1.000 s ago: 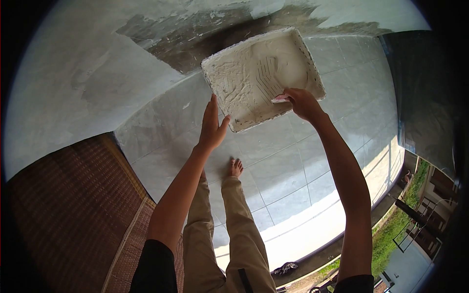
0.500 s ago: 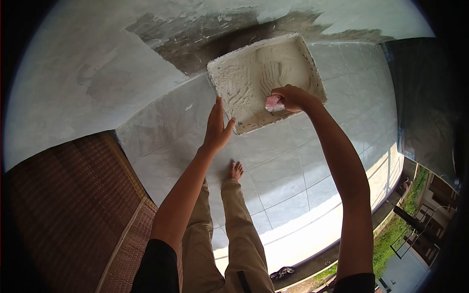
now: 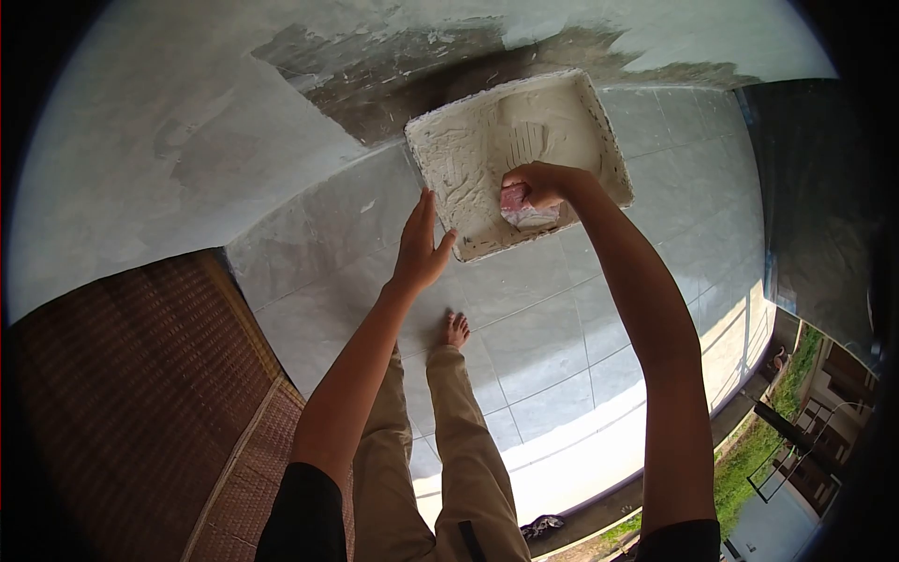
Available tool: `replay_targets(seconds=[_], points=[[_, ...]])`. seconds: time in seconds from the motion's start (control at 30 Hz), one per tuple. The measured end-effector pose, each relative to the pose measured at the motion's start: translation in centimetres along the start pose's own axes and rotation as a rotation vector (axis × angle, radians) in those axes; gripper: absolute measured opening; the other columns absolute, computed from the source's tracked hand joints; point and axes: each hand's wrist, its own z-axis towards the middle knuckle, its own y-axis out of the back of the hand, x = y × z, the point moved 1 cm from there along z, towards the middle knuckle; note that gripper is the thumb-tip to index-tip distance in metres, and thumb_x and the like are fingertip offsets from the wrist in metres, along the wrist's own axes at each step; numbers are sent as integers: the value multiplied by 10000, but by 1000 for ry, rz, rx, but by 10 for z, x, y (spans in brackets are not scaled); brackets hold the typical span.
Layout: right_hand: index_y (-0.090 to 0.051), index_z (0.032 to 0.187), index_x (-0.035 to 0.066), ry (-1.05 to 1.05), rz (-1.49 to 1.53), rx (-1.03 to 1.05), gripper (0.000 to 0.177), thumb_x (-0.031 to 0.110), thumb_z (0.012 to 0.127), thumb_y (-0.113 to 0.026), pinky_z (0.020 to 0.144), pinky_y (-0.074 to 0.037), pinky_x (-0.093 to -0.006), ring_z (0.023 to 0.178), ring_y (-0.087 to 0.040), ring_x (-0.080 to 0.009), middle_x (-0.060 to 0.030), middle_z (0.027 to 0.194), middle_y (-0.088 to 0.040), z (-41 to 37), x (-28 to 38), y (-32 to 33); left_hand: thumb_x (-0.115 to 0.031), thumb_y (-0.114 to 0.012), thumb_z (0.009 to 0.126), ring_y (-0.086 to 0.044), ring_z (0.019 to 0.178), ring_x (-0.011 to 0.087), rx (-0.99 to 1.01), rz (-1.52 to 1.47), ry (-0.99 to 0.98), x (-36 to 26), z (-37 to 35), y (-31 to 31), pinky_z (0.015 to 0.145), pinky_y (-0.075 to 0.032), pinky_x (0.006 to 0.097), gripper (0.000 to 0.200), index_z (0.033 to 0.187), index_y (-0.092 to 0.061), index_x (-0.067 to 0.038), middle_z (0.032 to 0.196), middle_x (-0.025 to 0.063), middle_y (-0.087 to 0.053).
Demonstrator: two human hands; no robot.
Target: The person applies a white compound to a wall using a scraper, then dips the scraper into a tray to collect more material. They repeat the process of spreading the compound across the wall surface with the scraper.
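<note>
A shallow square tray holds thick cream-coloured paste, spread unevenly and marked by several parallel grooves. My right hand is closed around a pink, paste-smeared spreader over the near part of the tray. The spreader's lower edge is against the paste, and its exact shape is partly hidden by my fingers. At the tray's near left corner is my left hand, its fingers stretched along the outer side and its thumb spread apart by the corner.
Behind the tray rises a wall with a bare grey patch. Grey tiles cover the floor, where my bare foot stands. A woven brown panel is at the left, a dark sheet at the right.
My right hand has shifted slightly left with the spreader, whose pink face now shows more broadly. The tray appears a little to the right and lower; my left hand stays by its corner.
</note>
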Motion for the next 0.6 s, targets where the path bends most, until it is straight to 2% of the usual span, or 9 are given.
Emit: replay_targets(seconds=[0.07,0.13,0.23,0.33,0.43,0.53,0.6], points=[[-683,1248,89,10,37,3,552,-84,727,-628,914,-544,-393,1117,-681,-294,-126,1176,-723,0,4,3,-176,-652,946,-298,1511,395,-18,22,-30,3,-1,-1,1230,-265,463,821,1597,-195,27,1647,265,-248],[-658,1279,71,39,27,51,586,-50,709,-718,929,-526,-363,1099,-676,-271,-127,1177,-717,5,1,3,-169,-654,940,-297,1512,393,-20,18,-28,1,-1,0,1230,-266,463,824,1596,-197,28,1651,260,-240],[-681,1254,76,38,43,60,565,-28,700,-726,914,-535,-361,1059,-692,-263,-119,1151,-735,8,2,4,-160,-657,932,-291,1515,389,-23,16,-33,1,-3,-2,1230,-268,464,829,1597,-198,26,1662,248,-219],[-690,1305,119,-13,-12,123,594,-26,730,-670,898,-563,-346,1071,-707,-263,-118,1199,-738,8,5,10,-157,-656,929,-281,1520,386,-15,1,-20,-1,-4,-2,1231,-268,463,830,1599,-199,21,1673,234,-196],[-687,1318,126,-29,-10,147,595,3,736,-669,864,-573,-348,1039,-716,-255,-115,1179,-746,15,-3,7,-164,-655,929,-269,1525,381,-6,-9,6,-1,-4,-3,1232,-265,460,828,1600,-203,16,1678,224,-188],[-716,1261,128,-94,31,112,549,5,728,-668,841,-554,-335,964,-706,-228,-101,1128,-758,10,-7,10,-177,-654,933,-262,1529,376,-1,-1,11,0,-3,-3,1234,-262,457,825,1600,-207,14,1680,218,-189],[-713,1274,136,-158,17,134,565,5,726,-674,827,-558,-336,957,-706,-226,-101,1132,-758,6,-7,18,-185,-653,935,-259,1531,374,2,-1,8,1,-3,-3,1235,-260,456,825,1600,-207,14,1682,215,-189]])
